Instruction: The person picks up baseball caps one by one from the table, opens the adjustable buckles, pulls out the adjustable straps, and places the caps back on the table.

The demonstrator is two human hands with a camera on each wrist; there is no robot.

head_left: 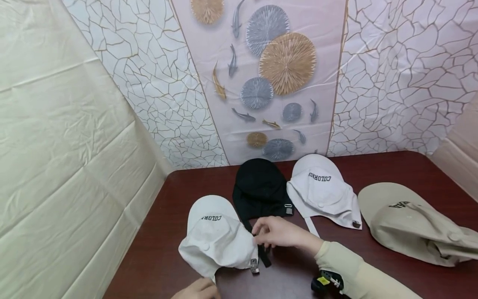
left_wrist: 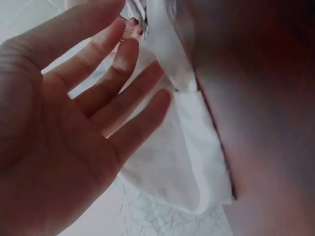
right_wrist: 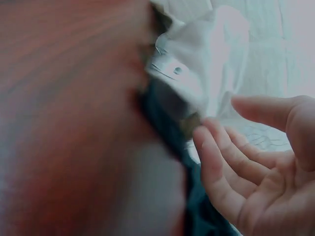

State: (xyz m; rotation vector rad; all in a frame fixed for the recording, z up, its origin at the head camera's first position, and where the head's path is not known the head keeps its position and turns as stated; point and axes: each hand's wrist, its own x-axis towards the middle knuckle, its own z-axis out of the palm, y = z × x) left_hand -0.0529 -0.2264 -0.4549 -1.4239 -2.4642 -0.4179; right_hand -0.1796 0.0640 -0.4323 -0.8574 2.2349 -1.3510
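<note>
The nearest white cap, lettered on its front, lies on the dark red table with its brim toward the back. At its right edge is my right hand, fingers loosely bent; in the right wrist view the fingertips are right at the cap's edge and the thumb stands apart. My left hand is by the cap's near left side, partly cut off by the frame. Its fingers are spread and relaxed over the white fabric in the left wrist view. A metal buckle hangs at the cap's back.
Behind lies a black cap, its strap running out under my right hand. Farther right are a second white cap and a beige cap. Patterned cloth hangs behind the table.
</note>
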